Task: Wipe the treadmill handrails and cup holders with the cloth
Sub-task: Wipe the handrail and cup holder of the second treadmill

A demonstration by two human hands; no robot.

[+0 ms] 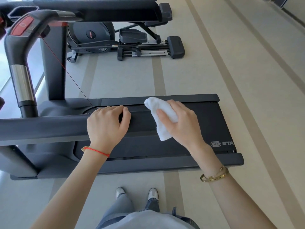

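Note:
I stand beside a dark grey treadmill. Its near handrail [41, 128] runs from the left edge toward the middle of the view. My left hand [107, 126] rests on top of this handrail, fingers curled over its far side. My right hand [179, 121] grips a white cloth [161, 119] at the handrail's free end, pressing the cloth against it. The far handrail [21, 52], with a chrome band and a red panel, curves up at the upper left. The cup holders are not visible.
The treadmill belt and deck [206, 123] lie below my hands. An elliptical trainer [132, 42] stands beyond on the beige striped floor [231, 80]. A thin red safety cord [66, 70] hangs from the console. My feet [137, 194] are on the floor near the deck's edge.

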